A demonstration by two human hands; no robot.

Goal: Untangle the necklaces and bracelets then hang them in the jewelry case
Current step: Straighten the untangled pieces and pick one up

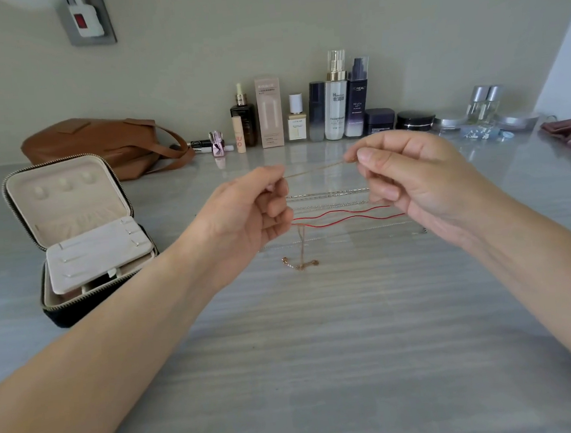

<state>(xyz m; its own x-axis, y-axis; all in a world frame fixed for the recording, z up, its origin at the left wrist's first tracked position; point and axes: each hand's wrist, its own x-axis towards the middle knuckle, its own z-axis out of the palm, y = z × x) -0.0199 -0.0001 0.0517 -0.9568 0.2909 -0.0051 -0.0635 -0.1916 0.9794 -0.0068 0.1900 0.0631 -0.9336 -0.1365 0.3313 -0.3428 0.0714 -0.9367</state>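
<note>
Across the grey streaked counter (322, 350), open surface runs from the jewelry case (72, 212) rightward and toward us, down to the lower edge of view. The far edge meets the wall. Behind the case, against that wall, lies a brown bag (94, 142), its strap looping out to the case's right.

The case stands at the counter's left, near its side edge, with its zipped lid tipped up, three pegs in the lid lining and a cream insert lying tilted across the base.

Right of the case we hold both hands raised over the counter. Our left hand (246, 216) has its grip pinched on a rose-gold chain (314, 169), and our right hand (411, 179) pinches the same chain further right, so it runs taut between them. From the left grip the rest drops to the counter, its end resting there.

Below the hands, silver chains (326, 194) and a red cord (342, 217) lie in rows.

Further right of the case, along the wall, stands a row of cosmetics. One dark bottle (357, 104) reads "L'OREAL" and "REVITA LIFT".
</note>
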